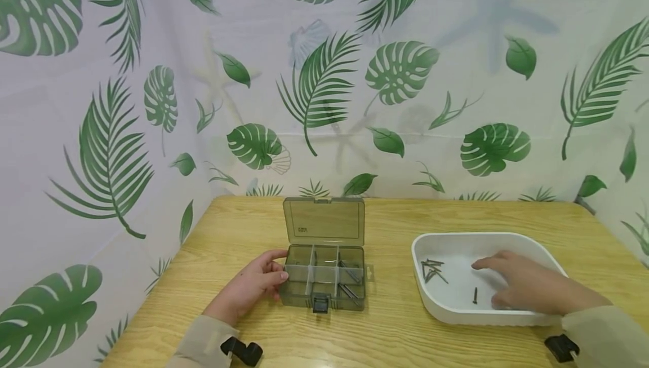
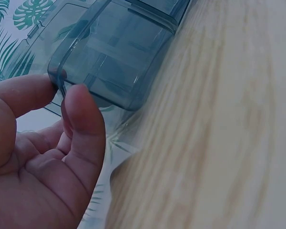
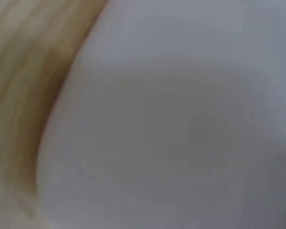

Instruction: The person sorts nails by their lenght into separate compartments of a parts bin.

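A smoky clear compartment box (image 1: pixel 310 289) stands on the table with its lid (image 1: pixel 327 221) raised. My left hand (image 1: pixel 256 280) grips its left end wall between thumb and fingers; the left wrist view shows the thumb (image 2: pixel 86 112) against the box's corner. Screws (image 1: pixel 348 291) lie in the right-hand compartments. My right hand (image 1: pixel 527 283) is over the right part of a white tray (image 1: pixel 456 247), thumb and forefinger spread apart, nothing visible between them. One screw (image 1: pixel 475 296) lies close to its left. In the right wrist view, the blurred white tray wall (image 3: pixel 157 143) hides the fingers.
Several more screws (image 1: pixel 432 269) lie in a loose group at the tray's left end. The wooden table (image 1: pixel 390 328) meets a leaf-printed cloth backdrop (image 1: pixel 324 148) behind and at the sides. A black latch (image 1: pixel 320 304) sticks out from the box's front.
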{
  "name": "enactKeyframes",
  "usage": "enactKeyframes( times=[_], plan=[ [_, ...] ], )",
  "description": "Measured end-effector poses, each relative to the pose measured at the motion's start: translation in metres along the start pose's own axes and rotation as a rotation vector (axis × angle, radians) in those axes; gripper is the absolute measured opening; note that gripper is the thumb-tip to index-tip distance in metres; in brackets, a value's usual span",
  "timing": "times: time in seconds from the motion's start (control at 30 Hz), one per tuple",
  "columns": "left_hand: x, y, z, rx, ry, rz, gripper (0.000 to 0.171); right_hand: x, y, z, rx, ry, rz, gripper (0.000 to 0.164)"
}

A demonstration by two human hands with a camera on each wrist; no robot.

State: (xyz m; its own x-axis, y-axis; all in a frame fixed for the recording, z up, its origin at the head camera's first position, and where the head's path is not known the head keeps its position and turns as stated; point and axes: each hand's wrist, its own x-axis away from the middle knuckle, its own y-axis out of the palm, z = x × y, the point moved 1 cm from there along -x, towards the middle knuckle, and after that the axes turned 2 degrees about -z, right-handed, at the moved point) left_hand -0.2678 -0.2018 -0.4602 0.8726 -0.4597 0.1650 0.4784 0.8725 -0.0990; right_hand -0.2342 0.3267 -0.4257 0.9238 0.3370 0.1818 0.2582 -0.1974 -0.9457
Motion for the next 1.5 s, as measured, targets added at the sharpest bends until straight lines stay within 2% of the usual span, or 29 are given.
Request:
enactKeyframes(
  times=[0.23,0.47,0.6,0.73,0.9,1.0,1.1,1.23,1.5],
  plan=[
    [0.0,-0.001,-0.001,0.001,-0.005,0.001,0.062,-0.004,0.009,-0.011,-0.001,-0.023,-0.007,0.058],
    [0.001,0.0,-0.001,-0.001,-0.001,-0.003,0.063,-0.009,0.009,-0.025,-0.003,0.028,-0.033,0.057],
    [0.001,0.001,-0.001,0.006,0.002,-0.008,0.063,-0.012,0.011,-0.029,-0.016,0.004,-0.005,0.04],
    [0.001,0.001,-0.002,0.005,0.007,-0.012,0.063,-0.015,0.015,-0.032,-0.08,-0.042,-0.013,0.022],
    [0.0,0.0,-0.003,-0.003,0.014,-0.007,0.063,-0.018,0.019,-0.035,-0.125,-0.07,-0.047,0.02],
    [0.0,0.0,-0.002,-0.003,0.014,-0.006,0.063,-0.02,0.019,-0.035,-0.108,-0.037,-0.046,0.019],
    [0.0,0.001,-0.002,-0.004,0.018,-0.009,0.063,-0.017,0.017,-0.036,-0.097,-0.011,-0.003,0.016],
    [-0.001,0.002,-0.002,-0.001,0.015,-0.014,0.063,-0.016,0.009,-0.041,-0.112,-0.024,0.066,0.008],
    [0.0,0.0,-0.002,-0.005,0.017,-0.007,0.061,-0.017,-0.005,-0.076,-0.149,-0.11,0.173,0.017]
  ],
)
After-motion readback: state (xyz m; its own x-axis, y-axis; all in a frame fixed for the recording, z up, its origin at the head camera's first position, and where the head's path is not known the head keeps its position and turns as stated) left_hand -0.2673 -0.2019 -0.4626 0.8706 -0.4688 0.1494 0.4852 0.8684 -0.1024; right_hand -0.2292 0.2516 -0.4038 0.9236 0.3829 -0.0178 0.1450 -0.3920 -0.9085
